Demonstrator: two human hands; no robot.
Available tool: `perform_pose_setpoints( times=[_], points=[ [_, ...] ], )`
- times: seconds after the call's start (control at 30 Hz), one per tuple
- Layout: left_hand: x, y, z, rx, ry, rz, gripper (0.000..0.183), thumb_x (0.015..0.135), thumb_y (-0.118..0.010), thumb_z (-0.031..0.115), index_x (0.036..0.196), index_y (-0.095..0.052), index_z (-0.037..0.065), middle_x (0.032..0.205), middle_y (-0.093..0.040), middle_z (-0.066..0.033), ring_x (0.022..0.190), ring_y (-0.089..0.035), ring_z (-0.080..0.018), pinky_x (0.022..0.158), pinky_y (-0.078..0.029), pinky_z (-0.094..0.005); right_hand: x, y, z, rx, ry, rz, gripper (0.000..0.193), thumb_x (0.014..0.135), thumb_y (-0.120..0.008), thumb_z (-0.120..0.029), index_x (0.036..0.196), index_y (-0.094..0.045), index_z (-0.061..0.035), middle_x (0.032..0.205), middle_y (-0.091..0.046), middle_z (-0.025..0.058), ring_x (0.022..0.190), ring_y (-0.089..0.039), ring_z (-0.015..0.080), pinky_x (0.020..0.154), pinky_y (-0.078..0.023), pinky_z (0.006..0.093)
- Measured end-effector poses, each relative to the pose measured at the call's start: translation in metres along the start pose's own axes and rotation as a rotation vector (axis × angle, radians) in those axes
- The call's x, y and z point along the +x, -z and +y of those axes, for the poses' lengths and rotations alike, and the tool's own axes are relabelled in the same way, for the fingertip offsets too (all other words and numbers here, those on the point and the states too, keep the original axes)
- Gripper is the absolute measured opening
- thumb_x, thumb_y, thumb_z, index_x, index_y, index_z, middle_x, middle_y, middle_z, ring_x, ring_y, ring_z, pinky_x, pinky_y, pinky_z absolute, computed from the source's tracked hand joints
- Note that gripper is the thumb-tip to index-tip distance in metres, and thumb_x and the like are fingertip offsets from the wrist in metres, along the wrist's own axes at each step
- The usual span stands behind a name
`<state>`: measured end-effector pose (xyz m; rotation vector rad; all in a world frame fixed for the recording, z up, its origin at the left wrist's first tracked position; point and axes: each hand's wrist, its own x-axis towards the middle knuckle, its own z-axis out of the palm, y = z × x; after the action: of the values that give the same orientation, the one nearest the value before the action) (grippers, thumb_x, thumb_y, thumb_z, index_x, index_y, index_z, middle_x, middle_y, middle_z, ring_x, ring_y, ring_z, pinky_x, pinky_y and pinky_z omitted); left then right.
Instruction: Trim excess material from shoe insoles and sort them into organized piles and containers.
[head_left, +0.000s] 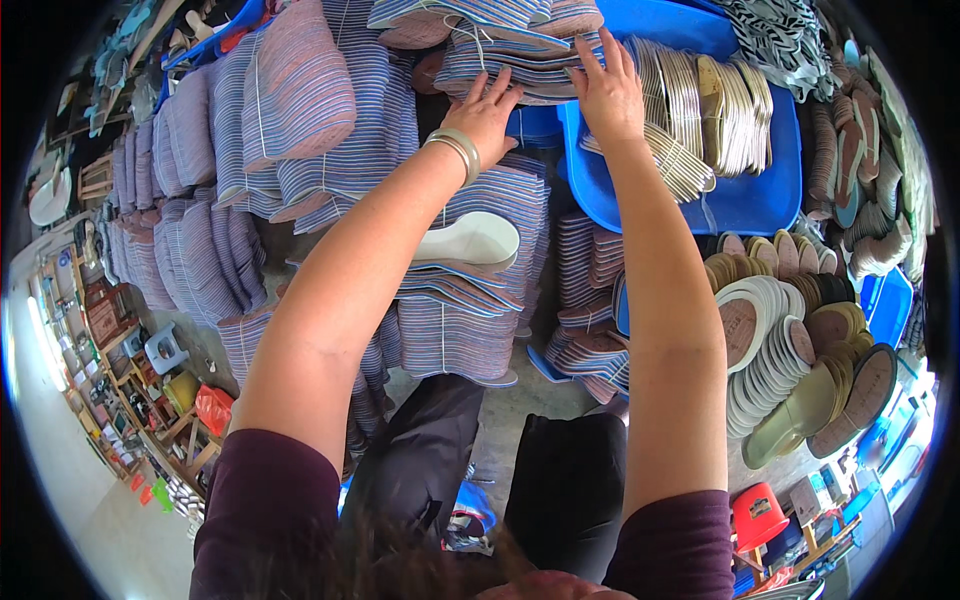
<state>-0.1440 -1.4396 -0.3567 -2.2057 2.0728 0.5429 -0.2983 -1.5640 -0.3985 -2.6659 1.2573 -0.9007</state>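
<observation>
Both my arms reach forward to a tied stack of striped blue and pinkish insoles [525, 78] at the top. My left hand [482, 122], with bangles on its wrist, lies with fingers spread against the stack's near left side. Against its right end rests my right hand [610, 98], fingers stretched out and apart. Neither hand is wrapped round anything. White string crosses the stack. Under my left forearm, a single cream insole [478, 240] lies on a tall pile of striped insoles [455, 335].
Bundled striped insoles [300, 85] are heaped at the left. A blue tub [740, 205] at the right holds rows of gold insoles [735, 110]. Nearer on the right stand white and tan insole stacks [770, 350]. A red stool [760, 515] is at the lower right.
</observation>
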Motion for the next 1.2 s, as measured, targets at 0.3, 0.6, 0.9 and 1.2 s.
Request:
perform_pose_setpoints(
  times=[0.3, 0.6, 0.9, 1.2],
  points=[
    [0.002, 0.001, 0.003, 0.011, 0.005, -0.026, 0.069, 0.079, -0.067, 0.023, 0.138, -0.032, 0.011, 0.151, -0.014, -0.0112, 0.138, -0.016, -0.0333, 0.109, -0.028, -0.0425, 0.011, 0.002, 0.015, 0.092, 0.105, -0.067, 0.043, 0.084, -0.06, -0.025, 0.123, -0.052, -0.0125, 0.127, -0.051, 0.0076, 0.119, -0.046, 0.0265, 0.096, -0.039, 0.0403],
    [0.003, 0.001, 0.001, 0.035, 0.005, -0.028, 0.069, 0.081, -0.066, 0.025, 0.139, -0.031, 0.011, 0.151, -0.013, -0.0113, 0.138, -0.017, -0.0328, 0.11, -0.028, -0.0404, 0.033, 0.003, 0.002, -0.07, -0.016, -0.165, 0.044, 0.088, -0.053, -0.027, 0.131, -0.045, -0.0278, 0.109, -0.055, 0.0062, 0.105, -0.051, 0.0277, 0.085, -0.044, 0.0433],
    [0.003, 0.002, -0.004, 0.052, 0.009, -0.043, 0.069, 0.082, -0.064, 0.026, 0.14, -0.03, 0.012, 0.152, -0.013, -0.0114, 0.138, -0.017, -0.0325, 0.11, -0.028, -0.0398, 0.041, 0.007, -0.001, -0.009, -0.07, -0.22, 0.035, 0.085, -0.057, -0.023, 0.12, -0.053, -0.0225, 0.113, -0.054, 0.0066, 0.108, -0.05, 0.0287, 0.089, -0.043, 0.0442],
    [0.006, 0.004, -0.002, 0.045, 0.008, -0.051, 0.069, 0.083, -0.063, 0.027, 0.141, -0.029, 0.013, 0.152, -0.013, -0.0098, 0.138, -0.018, -0.032, 0.11, -0.027, -0.0394, 0.042, 0.0, 0.014, 0.129, 0.086, -0.232, 0.039, 0.085, -0.057, -0.019, 0.121, -0.048, -0.0077, 0.137, -0.043, 0.01, 0.131, -0.035, 0.0275, 0.103, -0.036, 0.0372]
  ],
)
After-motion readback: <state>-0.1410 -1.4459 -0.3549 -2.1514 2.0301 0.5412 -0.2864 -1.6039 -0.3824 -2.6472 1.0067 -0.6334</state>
